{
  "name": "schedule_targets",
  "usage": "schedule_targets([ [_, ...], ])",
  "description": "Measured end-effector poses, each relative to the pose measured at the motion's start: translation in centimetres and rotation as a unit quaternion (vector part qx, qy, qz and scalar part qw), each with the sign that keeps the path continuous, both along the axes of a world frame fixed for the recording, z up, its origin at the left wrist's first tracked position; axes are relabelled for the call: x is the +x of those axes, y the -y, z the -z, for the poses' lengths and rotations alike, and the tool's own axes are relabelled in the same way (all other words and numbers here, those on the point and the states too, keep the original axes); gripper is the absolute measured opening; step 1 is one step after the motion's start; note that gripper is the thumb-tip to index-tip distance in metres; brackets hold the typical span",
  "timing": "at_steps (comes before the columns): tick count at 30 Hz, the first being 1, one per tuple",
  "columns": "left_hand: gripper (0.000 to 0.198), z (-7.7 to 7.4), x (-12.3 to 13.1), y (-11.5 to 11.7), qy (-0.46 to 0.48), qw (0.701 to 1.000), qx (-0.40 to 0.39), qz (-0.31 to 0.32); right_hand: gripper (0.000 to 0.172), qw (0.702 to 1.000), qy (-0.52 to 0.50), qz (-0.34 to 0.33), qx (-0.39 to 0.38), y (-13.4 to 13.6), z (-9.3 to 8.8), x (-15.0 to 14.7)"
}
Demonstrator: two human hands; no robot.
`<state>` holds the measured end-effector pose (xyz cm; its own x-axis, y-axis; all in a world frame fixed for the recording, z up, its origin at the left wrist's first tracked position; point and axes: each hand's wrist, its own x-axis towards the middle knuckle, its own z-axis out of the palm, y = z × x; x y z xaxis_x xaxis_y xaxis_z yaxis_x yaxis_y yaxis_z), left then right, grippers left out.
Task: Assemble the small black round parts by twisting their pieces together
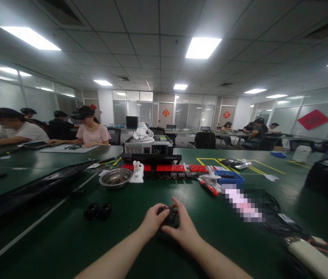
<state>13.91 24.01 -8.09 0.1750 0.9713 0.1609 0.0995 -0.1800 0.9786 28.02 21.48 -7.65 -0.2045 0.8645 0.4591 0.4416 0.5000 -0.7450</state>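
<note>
Both my hands meet on the green table, just in front of me. My left hand (151, 221) and my right hand (182, 228) are closed around one small black round part (169, 217), which shows between the fingers. Two more black round parts (97, 211) lie on the table to the left, apart from my hands. A steel bowl (116, 177) with small pieces in it sits further back.
Behind the bowl stand a row of red blocks (169, 167), a white device (138, 171), a blue tray (229, 179) and a red-handled screwdriver (209, 188). A long black panel (33, 188) lies left. Cables and a white tool (311, 255) lie right. Other people sit at far tables.
</note>
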Motion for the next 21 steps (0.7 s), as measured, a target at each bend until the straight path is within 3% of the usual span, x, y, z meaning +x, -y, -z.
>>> schedule_targets([
  [4, 0.029, -0.1, 0.1, 0.4, -0.017, 1.0, 0.009, -0.022, 0.032, 0.998, 0.032, 0.015, -0.06, -0.8, 0.0, 0.3],
  [8, 0.035, -0.3, 0.1, 0.7, -0.031, 0.999, 0.031, -0.011, 0.042, 0.993, 0.089, 0.032, -0.066, -1.0, -0.2, 0.5],
  [12, 0.045, -0.4, 0.1, 0.5, 0.008, 1.0, -0.028, 0.005, 0.025, 0.998, 0.056, 0.01, -0.031, -0.7, -0.4, 0.5],
  [17, 0.05, -0.8, 0.0, 0.4, 0.069, 0.993, -0.091, 0.01, 0.046, 0.998, 0.037, -0.04, 0.018, 0.1, -0.9, 0.5],
  [21, 0.048, -0.8, -0.1, 0.1, 0.071, 0.992, -0.102, 0.02, 0.05, 0.997, 0.041, -0.046, 0.036, 0.6, -1.3, 0.3],
])
